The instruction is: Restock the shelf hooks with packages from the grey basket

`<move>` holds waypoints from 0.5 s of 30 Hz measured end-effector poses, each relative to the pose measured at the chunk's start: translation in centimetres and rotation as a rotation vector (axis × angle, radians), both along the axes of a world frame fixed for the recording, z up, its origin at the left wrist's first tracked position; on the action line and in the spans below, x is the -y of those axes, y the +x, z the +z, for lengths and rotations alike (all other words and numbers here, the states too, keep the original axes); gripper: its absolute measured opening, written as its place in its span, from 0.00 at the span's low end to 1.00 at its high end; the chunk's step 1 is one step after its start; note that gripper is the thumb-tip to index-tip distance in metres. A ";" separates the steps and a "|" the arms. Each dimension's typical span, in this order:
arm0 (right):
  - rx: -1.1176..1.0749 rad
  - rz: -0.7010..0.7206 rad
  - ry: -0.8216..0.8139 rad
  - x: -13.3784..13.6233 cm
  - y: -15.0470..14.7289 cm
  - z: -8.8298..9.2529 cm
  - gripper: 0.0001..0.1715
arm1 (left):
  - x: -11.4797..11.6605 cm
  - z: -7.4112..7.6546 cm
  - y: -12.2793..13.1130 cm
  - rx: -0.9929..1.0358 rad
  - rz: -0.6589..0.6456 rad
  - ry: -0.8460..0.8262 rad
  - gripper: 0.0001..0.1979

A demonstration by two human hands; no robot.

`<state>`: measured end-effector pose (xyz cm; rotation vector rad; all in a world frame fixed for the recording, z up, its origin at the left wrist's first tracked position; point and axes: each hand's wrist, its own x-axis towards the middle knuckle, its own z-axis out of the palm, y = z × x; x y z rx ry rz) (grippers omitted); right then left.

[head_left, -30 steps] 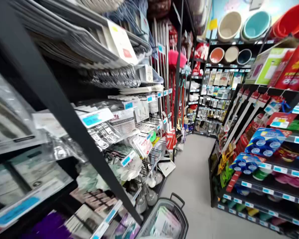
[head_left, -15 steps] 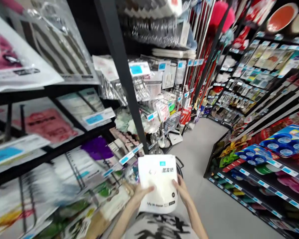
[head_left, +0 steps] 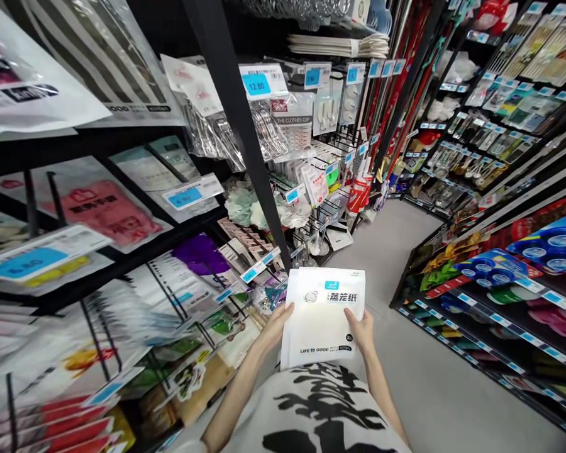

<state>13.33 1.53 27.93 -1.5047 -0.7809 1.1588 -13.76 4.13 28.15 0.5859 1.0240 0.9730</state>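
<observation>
A flat white pack of steamer paper [head_left: 323, 324] is held up in front of my body, its printed face toward me. A second white edge shows along its left side, so there may be more than one pack. My left hand [head_left: 274, 327] grips the left edge, thumb at the upper corner and fingers partly hidden behind. At the right edge my right hand [head_left: 361, 328] is closed on the pack, with the thumb lying on the front and the other fingers mostly out of sight underneath.
Dark shelving with a slanting black post [head_left: 240, 126] stands close on the left, hung with packaged goods and price tags [head_left: 264, 82]. A lower shelf unit [head_left: 500, 321] with blue packs [head_left: 493, 267] lines the right side. Grey floor [head_left: 382, 245] runs between them.
The pack has shifted right and slightly up in view. My left hand has moved from its front face to its left edge. The view has tilted lower and is sharper.
</observation>
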 end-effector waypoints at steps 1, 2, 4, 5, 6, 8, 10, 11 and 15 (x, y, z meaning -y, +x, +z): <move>-0.013 0.004 0.003 0.1 0.1 0.1 0.30 | -0.1 0.0 -0.1 0.007 -0.016 0.012 0.31; -0.030 0.007 0.005 0.2 0.2 0.1 0.30 | -0.1 0.0 -0.2 0.005 -0.023 0.025 0.32; -0.050 0.020 0.001 0.3 0.4 0.1 0.31 | -0.4 -0.3 -0.2 -0.031 -0.032 0.071 0.32; -0.041 0.029 -0.002 0.3 0.5 0.0 0.31 | -0.5 -0.5 -0.1 -0.064 -0.038 0.104 0.32; -0.016 0.038 -0.004 0.3 0.7 -0.1 0.30 | -0.6 -0.7 0.0 -0.104 -0.044 0.137 0.32; 0.069 0.047 0.002 0.3 1.5 -0.2 0.30 | -0.7 -1.0 0.2 -0.176 -0.052 0.189 0.33; 0.165 0.028 0.016 0.4 2.7 -0.3 0.30 | -0.8 -1.3 0.3 -0.216 -0.046 0.217 0.34; 0.203 0.006 0.019 0.5 3.4 -0.4 0.30 | -0.8 -1.4 0.3 -0.224 -0.042 0.224 0.35; 0.286 -0.145 0.001 1.3 7.0 -0.6 0.32 | -0.9 -1.9 -0.8 -0.278 -0.029 0.227 0.36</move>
